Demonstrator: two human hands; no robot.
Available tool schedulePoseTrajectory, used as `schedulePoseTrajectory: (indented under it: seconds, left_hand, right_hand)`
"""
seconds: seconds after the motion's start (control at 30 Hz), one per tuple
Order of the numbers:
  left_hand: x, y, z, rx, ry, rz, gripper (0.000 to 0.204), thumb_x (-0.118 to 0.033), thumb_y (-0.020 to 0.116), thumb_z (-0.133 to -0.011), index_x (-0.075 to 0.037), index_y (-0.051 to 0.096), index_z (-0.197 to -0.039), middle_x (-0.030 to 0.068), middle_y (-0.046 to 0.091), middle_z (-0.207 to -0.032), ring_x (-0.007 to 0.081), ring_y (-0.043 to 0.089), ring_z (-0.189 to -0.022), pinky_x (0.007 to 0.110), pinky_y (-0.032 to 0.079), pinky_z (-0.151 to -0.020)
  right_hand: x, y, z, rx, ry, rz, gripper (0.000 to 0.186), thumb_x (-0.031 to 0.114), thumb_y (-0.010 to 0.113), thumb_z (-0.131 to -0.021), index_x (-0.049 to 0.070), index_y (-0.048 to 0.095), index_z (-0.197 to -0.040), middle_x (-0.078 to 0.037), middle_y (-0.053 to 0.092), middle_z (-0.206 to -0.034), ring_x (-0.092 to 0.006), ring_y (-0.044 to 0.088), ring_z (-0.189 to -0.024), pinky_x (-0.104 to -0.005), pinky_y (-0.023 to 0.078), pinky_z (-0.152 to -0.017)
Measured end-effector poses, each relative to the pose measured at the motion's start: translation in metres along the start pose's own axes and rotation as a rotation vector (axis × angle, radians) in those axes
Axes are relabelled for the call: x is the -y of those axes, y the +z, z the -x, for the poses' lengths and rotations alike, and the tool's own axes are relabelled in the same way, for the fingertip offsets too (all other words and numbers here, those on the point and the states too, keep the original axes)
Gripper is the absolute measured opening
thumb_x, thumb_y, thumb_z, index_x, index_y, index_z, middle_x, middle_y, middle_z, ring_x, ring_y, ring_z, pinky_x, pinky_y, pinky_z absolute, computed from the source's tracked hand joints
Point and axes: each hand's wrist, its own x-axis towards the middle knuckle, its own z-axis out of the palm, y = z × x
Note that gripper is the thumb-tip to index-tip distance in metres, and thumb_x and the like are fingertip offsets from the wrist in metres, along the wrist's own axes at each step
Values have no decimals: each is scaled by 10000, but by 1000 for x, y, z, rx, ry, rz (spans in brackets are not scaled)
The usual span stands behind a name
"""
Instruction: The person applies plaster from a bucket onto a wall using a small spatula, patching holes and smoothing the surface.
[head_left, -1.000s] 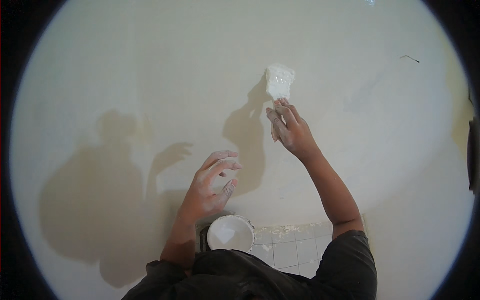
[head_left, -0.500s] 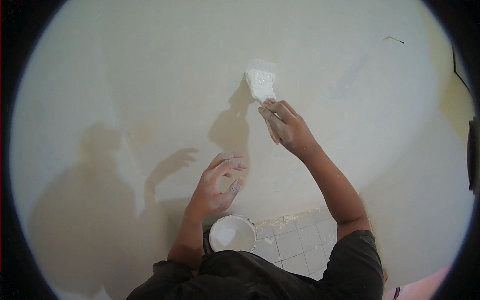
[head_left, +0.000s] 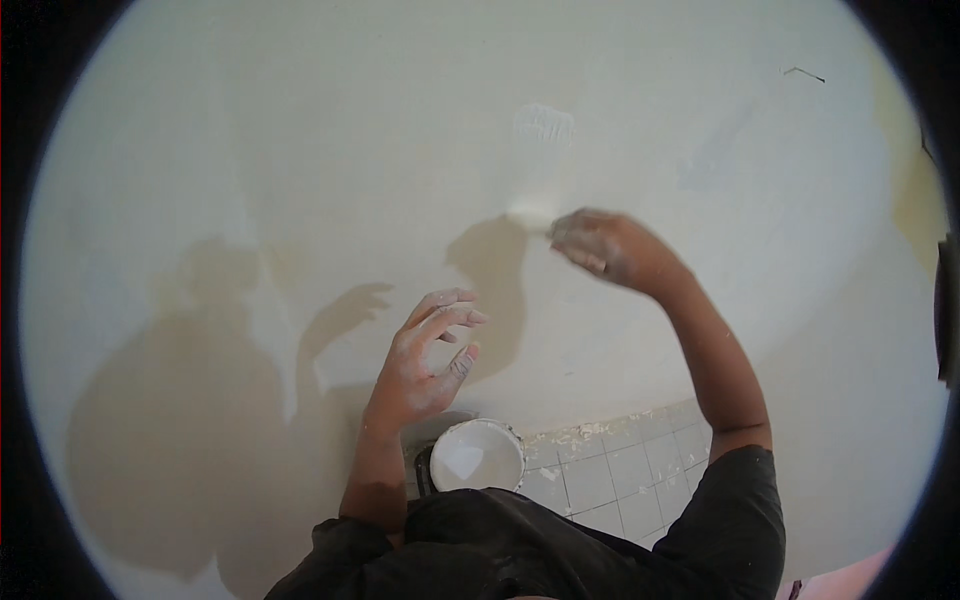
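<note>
My right hand is closed round the handle of a flat paintbrush, its head coated in white paint and blurred by motion. The brush head lies against the off-white wall, just below a fresh streaky white stroke. To the lower left, my left hand is raised with its fingers spread and slightly curled, holding nothing. White smears cover the fingers of both hands. Below the left hand stands a round white bucket with pale contents; my shirt hides its lower edge.
Grey floor tiles with white splatters run along the wall's foot. Shadows of me fall on the wall at left. A bent thin wire or crack marks the upper right. A dark object stands at the right rim.
My right hand has moved down and slightly right with the brush, leaving white streaks above it. The left hand stays nearly in place, and the view has shifted a little.
</note>
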Motion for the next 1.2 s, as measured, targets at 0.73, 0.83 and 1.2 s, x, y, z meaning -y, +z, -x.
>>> schedulePoseTrajectory:
  seconds: [0.73,0.83,1.2]
  left_hand:
    - [-12,18,29,-58,-40,-53,290,5,677,-790,-56,645,-1071,140,586,-1279,298,574,-1136,363,497,-823]
    - [-9,23,28,-37,-57,-57,298,6,676,-789,-59,643,-1078,141,581,-1283,297,573,-1141,362,496,-825]
    - [-42,20,-21,-14,156,-74,283,3,656,-800,-46,652,-1079,147,588,-1296,285,569,-1166,356,518,-810]
  right_hand:
    - [-15,15,-7,102,-173,348,459,79,702,-753,8,615,-1198,-189,607,-1207,-314,610,-1111,-408,595,-768]
    - [-3,34,3,295,-167,303,362,114,701,-785,20,641,-1129,-168,629,-1187,-286,628,-1075,-407,591,-734]
    - [-47,-123,-68,-175,-317,480,174,122,688,-870,124,732,-1037,-45,725,-1000,-254,677,-827,-354,570,-713]
